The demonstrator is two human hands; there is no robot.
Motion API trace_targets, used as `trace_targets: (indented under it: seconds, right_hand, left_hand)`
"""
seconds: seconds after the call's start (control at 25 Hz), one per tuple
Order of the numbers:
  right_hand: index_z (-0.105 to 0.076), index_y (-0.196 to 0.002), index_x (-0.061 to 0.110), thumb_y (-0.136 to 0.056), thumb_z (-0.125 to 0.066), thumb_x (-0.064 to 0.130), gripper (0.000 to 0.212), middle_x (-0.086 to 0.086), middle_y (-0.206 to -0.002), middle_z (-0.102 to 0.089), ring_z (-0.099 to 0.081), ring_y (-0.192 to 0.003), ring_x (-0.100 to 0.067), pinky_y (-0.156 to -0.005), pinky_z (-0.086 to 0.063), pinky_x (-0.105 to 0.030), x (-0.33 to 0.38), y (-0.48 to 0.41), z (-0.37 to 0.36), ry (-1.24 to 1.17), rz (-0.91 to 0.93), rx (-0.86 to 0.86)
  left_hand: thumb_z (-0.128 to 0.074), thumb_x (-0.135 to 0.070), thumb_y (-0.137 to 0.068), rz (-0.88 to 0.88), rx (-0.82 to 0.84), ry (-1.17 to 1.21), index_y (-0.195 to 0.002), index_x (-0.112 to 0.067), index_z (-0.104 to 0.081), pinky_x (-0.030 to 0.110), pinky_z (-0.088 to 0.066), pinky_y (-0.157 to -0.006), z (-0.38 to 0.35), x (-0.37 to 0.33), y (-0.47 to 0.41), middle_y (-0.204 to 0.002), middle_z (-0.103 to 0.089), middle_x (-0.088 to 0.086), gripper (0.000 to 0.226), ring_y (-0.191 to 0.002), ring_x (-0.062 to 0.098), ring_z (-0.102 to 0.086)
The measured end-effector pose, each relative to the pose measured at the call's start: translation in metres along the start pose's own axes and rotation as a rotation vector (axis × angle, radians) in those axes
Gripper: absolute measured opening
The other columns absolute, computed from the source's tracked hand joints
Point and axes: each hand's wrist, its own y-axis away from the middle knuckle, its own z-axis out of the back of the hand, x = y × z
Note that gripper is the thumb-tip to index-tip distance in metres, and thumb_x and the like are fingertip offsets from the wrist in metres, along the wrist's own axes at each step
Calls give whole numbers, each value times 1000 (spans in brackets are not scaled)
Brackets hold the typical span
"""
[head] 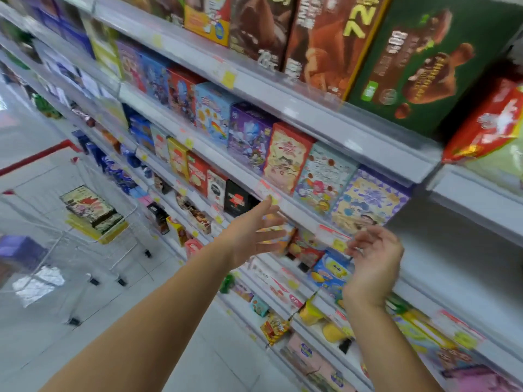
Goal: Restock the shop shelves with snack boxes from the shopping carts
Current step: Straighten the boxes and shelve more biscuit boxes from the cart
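My left hand (252,236) is spread open beside the snack boxes (285,157) — my right hand (373,261) hangs loosely curled, holding nothing.

1. Shelving unit (311,114) runs along the right. Shopping cart (119,250) stands on the floor to its left.
2. Stacked boxes (90,210) lie in the cart, toward its shelf-side wall.
3. Large boxes (424,66) are on the top shelf, with an upright box row (285,157) on the shelf below, at its front edge.
4. Left hand (252,236) and right hand (373,261) are in front of that edge, apart. Lower packs (328,273) sit beneath.
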Motion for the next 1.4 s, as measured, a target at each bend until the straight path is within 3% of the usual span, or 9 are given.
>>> trace_targets:
  seconds: [0.08, 0.16, 0.32, 0.56, 0.72, 0.96, 1.16, 1.32, 1.4]
  right_hand:
    - [-61, -101, 11, -91, -37, 23, 29, -9, -80, -66, -61, -66, -20, -62, -45, -31, -16, 29, -45, 4, -181, 172]
    - [-60, -117, 9, -97, -33, 27, 39, -14, -100, -72, -68, -87, -27, -75, -50, -38, -41, 61, -95, 1, -365, 298]
    - [-58, -126, 11, -101, -25, 31, 46, -16, -114, -69, -65, -104, -32, -94, -45, -47, -104, 128, -186, 11, -555, 465]
    - [-60, -120, 12, -100, -27, 31, 44, -15, -116, -68, -65, -97, -27, -84, -47, -40, -219, 209, -323, 227, -763, 678]
    - [-59, -122, 15, -102, -29, 31, 39, -10, -115, -68, -65, -105, -25, -89, -49, -40, -308, 249, -402, 432, -853, 854]
    - [-59, -111, 15, -102, -40, 25, 24, -11, -115, -63, -60, -106, -28, -90, -48, -40, -446, 304, -528, 739, -996, 1046]
    - [-56, -126, 10, -99, -48, 21, 30, -2, -103, -60, -58, -105, -25, -92, -46, -37, -556, 335, -599, 1108, -879, 1253]
    - [-40, -145, 13, -91, -62, 25, 60, -5, -143, -45, -49, -126, -26, -103, -40, -37, -640, 356, -631, 1421, -591, 1553]
    - [-42, -142, 10, -87, -67, 26, 63, -11, -143, -41, -48, -125, -29, -101, -41, -37, -686, 369, -645, 1493, -410, 1636]
  left_hand:
    - [-48, -57, -95, -10, -57, 22, -130, -22, -58, 41, -57, -89, 60, -9, 18, -128, -64, 4, 50, -112, 23, -66]
    - [-48, -56, -96, 1, -129, 70, -124, -20, -62, 43, -56, -90, 129, -19, 41, -126, -66, 6, 47, -111, 25, -67]
    - [-50, -52, -96, -26, -320, 160, -125, -17, -62, 43, -56, -87, 256, -38, 91, -117, -70, 7, 47, -109, 26, -67]
    - [-47, -47, -99, -28, -628, 390, -119, -18, -61, 45, -49, -96, 437, -27, 146, -120, -64, 10, 39, -106, 26, -63]
    - [-50, -48, -98, 2, -840, 518, -119, -16, -61, 47, -49, -100, 541, -9, 170, -121, -64, 11, 39, -107, 27, -64]
    - [-50, -48, -98, 63, -1080, 642, -126, -14, -59, 41, -55, -85, 672, -8, 167, -124, -64, 11, 45, -110, 26, -64]
    - [-51, -42, -99, 117, -1128, 784, -120, -14, -61, 40, -57, -84, 753, -2, 131, -125, -63, 13, 36, -110, 28, -64]
    - [-53, -39, -99, 164, -1120, 787, -119, -14, -62, 37, -57, -79, 824, 11, 99, -122, -63, 10, 34, -100, 25, -64]
    - [-55, -38, -98, 195, -1108, 764, -126, -12, -59, 36, -57, -78, 863, 23, 83, -119, -64, 8, 39, -98, 23, -65]
